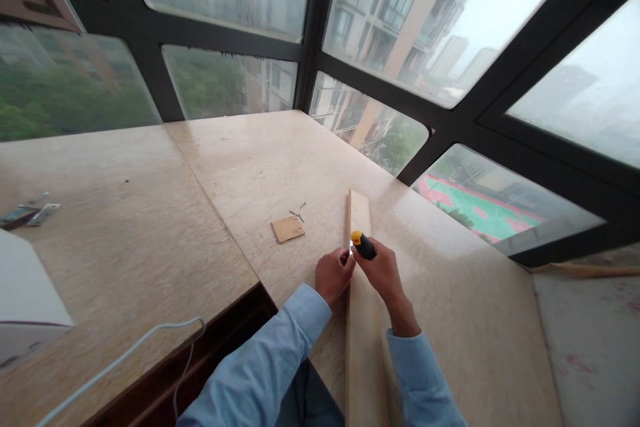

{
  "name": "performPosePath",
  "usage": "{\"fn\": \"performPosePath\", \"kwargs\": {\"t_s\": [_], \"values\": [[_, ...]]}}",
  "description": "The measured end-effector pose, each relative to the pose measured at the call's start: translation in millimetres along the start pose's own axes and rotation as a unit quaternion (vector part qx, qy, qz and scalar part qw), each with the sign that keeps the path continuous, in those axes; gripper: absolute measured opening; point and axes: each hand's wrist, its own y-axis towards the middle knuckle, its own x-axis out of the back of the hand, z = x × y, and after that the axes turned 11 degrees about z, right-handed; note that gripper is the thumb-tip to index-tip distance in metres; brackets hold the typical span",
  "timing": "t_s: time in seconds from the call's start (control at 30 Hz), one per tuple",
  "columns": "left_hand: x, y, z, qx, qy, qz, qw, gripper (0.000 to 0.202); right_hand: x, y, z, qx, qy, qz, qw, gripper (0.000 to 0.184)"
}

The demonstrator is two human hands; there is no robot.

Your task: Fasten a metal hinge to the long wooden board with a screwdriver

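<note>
A screwdriver (363, 245) with a black and yellow handle is gripped in my right hand (384, 272), over the wooden board (367, 340). The board lies lengthwise on the stone sill, running from the bottom edge toward the window. My left hand (334, 275) is closed in a pinch at the board's left edge, close to the screwdriver's tip. Whatever sits between its fingers is too small to make out. Left of the hands lies a small square wooden piece (288, 229) with holes near its edge. A few screws (297, 215) rest beside it.
Dark-framed windows (305, 47) border the pale sill (260, 167). Metal hardware (37, 214) and a white box (30, 294) are at the left. A white cable (150, 332) crosses a dark drawer-like opening (235, 320). Floral fabric (590, 347) covers the right edge.
</note>
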Motion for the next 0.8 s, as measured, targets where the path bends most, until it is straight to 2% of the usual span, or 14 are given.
{"fn": "performPosePath", "kwargs": {"t_s": [0.1,0.2,0.3,0.4,0.63,0.8], "values": [[-2.0,1.8,2.4,0.006,0.028,-0.005,1.0,0.032,-4.4,14.5,12.8,-0.001,-0.032,0.01,0.999,0.018],[-2.8,3.5,3.9,0.006,0.038,-0.008,0.999,0.034,-9.5,38.4,28.0,-0.019,-0.101,0.051,0.993,0.017],[-1.5,4.1,3.1,0.02,0.041,-0.004,0.999,0.036,-18.2,66.6,44.5,-0.051,-0.198,0.109,0.973,0.019],[1.2,3.6,1.1,0.036,0.037,0.002,0.999,0.036,-33.0,93.7,59.6,-0.078,-0.276,0.186,0.94,0.026],[7.7,6.1,-0.5,0.074,0.01,0.06,0.995,0.027,-75.7,135.4,72.3,-0.106,-0.297,0.226,0.922,0.038],[10.4,5.9,-1.1,0.082,-0.022,0.063,0.994,0.026,-81.1,142.6,67.8,-0.106,-0.292,0.227,0.923,0.041]]}}
